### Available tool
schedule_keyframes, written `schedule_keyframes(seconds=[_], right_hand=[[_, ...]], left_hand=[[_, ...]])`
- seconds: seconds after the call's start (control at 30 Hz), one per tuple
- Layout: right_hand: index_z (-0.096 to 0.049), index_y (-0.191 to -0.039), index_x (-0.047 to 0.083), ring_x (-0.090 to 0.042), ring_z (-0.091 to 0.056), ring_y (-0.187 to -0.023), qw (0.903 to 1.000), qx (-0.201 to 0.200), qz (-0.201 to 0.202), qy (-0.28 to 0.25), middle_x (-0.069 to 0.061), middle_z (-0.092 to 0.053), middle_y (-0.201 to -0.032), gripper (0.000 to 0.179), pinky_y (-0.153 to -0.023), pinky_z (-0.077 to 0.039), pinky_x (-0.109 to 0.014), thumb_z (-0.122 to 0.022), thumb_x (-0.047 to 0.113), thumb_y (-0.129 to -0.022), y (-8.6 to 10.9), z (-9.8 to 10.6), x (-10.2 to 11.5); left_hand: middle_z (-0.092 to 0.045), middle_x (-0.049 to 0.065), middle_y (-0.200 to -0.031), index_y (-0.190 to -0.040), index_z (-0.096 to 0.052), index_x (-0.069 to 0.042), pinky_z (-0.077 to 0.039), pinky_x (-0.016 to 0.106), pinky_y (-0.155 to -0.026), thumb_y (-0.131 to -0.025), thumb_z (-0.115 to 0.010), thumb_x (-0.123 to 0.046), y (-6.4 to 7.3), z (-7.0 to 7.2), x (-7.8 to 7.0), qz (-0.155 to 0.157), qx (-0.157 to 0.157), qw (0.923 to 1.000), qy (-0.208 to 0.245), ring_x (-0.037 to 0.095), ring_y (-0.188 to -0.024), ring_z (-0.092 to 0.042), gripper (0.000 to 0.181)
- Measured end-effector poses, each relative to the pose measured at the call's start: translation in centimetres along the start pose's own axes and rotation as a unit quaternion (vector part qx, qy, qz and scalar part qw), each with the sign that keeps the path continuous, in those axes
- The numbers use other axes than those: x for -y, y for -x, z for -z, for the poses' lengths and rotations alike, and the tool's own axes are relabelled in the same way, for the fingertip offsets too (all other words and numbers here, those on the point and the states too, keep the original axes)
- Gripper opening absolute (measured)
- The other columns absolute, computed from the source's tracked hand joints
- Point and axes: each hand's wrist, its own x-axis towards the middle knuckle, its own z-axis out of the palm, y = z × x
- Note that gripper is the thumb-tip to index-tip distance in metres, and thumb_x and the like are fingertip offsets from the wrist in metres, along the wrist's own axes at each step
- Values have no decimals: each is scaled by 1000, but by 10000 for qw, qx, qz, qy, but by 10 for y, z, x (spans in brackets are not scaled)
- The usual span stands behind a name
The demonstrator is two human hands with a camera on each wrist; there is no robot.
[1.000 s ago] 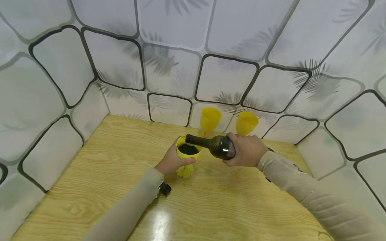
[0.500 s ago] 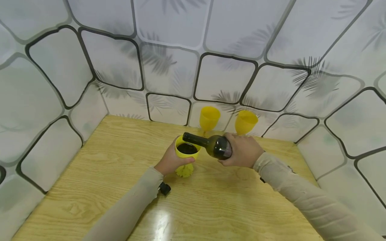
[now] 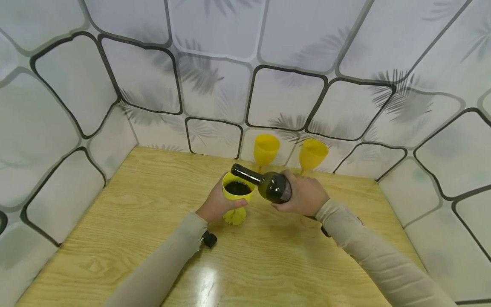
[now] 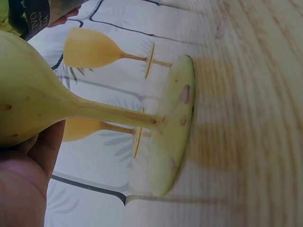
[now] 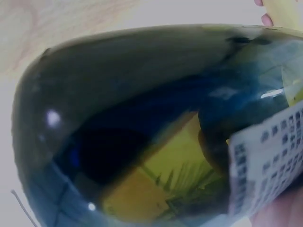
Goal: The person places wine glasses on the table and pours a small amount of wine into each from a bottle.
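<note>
My left hand (image 3: 218,204) grips a yellow goblet (image 3: 239,198) around its bowl, and dark liquid (image 3: 238,188) shows inside. In the left wrist view, the goblet's stem (image 4: 111,113) runs to a round, stained foot (image 4: 173,132) at the tabletop. My right hand (image 3: 304,195) holds a dark green wine bottle (image 3: 273,186) by its lower body. The bottle leans on its side, neck to the left, with its mouth over the goblet's far rim and slightly raised. Its body and a printed label (image 5: 267,163) fill most of the right wrist view.
Two more yellow goblets, one behind the bottle neck (image 3: 266,149) and one farther right (image 3: 313,154), stand at the back of the wooden table (image 3: 153,204). Patterned walls (image 3: 215,98) close in the back and sides. A small black device (image 3: 209,239) sits at the left wrist.
The bottle has shifted slightly left and its mouth has tipped upward. My right hand has moved left with it. My left hand and the goblet have stayed nearly in place.
</note>
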Motion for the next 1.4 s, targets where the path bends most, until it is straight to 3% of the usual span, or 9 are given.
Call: schedule_keyframes(seconds=[0.3, 0.47, 0.9, 1.1, 1.27, 1.4], right_hand=[[-57, -128, 13, -17, -67, -67, 9977, -422, -133, -517, -5, -73, -86, 79, -58, -57, -40, -88, 54, -68, 4, -16, 0], [-57, -129, 10, -21, -71, -71, 9926, -650, -317, -973, -8, -75, -91, 80, -62, -58, -42, -90, 52, -69, 8, -24, -1], [-59, -131, 12, -26, -74, -84, 9792, -1248, -531, -1512, -9, -76, -102, 79, -72, -59, -48, -93, 47, -68, 20, -39, -11], [-58, -130, 6, -31, -73, -88, 9649, -1705, -703, -1870, -15, -75, -104, 78, -74, -59, -52, -94, 35, -68, 27, -36, -18], [-56, -133, 4, -35, -72, -98, 9490, -2072, -756, -2253, -18, -73, -113, 80, -83, -57, -55, -96, 24, -66, 35, -39, -28], [-55, -136, 3, -35, -71, -101, 9359, -2365, -875, -2458, -18, -72, -117, 85, -88, -55, -52, -97, 16, -64, 43, -44, -35]], left_hand=[[-55, 9, -134, -147, -41, -15, -51, 43, -102, -82, -88, -15, -1, 0, 1, 12, 47, 10000, 80, 26, -116, -59, 80], [-54, 8, -136, -147, -42, -16, -50, 44, -104, -81, -89, -17, 0, -1, -1, -65, 17, 10000, 13, 25, -119, -57, 81], [-56, 7, -136, -145, -43, -14, -47, 44, -107, -81, -88, -12, -1, -1, 0, -359, 26, 9993, 23, 25, -121, -57, 78], [-56, 7, -136, -145, -43, -15, -47, 45, -107, -80, -89, -15, -3, -2, 2, -365, 6, 9993, -23, 25, -122, -56, 80], [-55, 8, -136, -146, -43, -14, -46, 47, -107, -81, -90, -19, -2, -1, 2, -327, 27, 9995, -14, 26, -122, -56, 80], [-55, 7, -137, -146, -43, -15, -47, 44, -107, -81, -90, -19, -1, 0, 2, -314, 19, 9995, 10, 25, -122, -56, 81]])
